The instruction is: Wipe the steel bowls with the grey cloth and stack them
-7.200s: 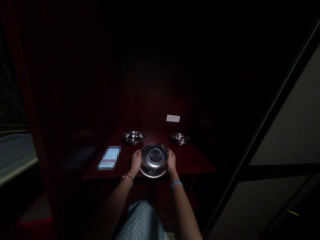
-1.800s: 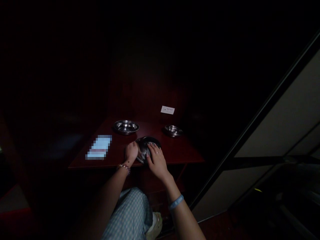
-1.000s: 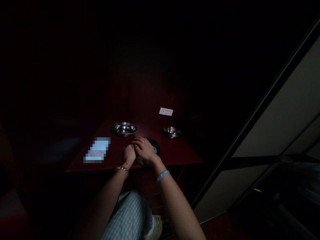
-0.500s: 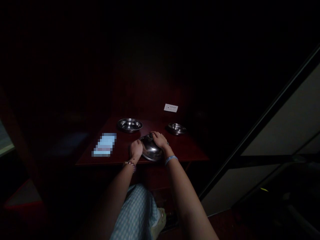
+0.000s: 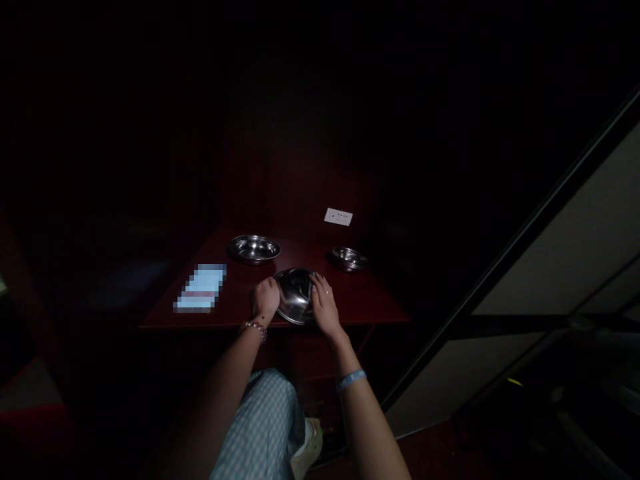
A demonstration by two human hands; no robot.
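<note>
"Starting at the centre, what is there?"

"A shiny steel bowl (image 5: 293,298), its domed outside seemingly upward, at the near edge of a dark red table (image 5: 357,303). Whether it rests on the table is hidden."

"And the hands?"

"The left hand (image 5: 267,298) is curled tight around the bowl's left rim, fingertips out of sight. The right hand (image 5: 325,308) lies along the right side, fingers nearly straight; I cannot tell whether anything is pinched beneath them."

"How are they best used?"

"My judgement: the left anchors the rim firmly while the right presses lightly and evenly, following the curve. Smooth metal may slip, and the edge is close, so drawing the bowl slightly inward is safer."

"Farther out?"

"Behind the bowl, a wide dish (image 5: 255,251) to the left and a small dish (image 5: 349,259) to the right. Left of the left hand, a bright pixelated rectangle (image 5: 201,288). On the back wall (image 5: 290,200), a white socket (image 5: 339,217)."
</note>
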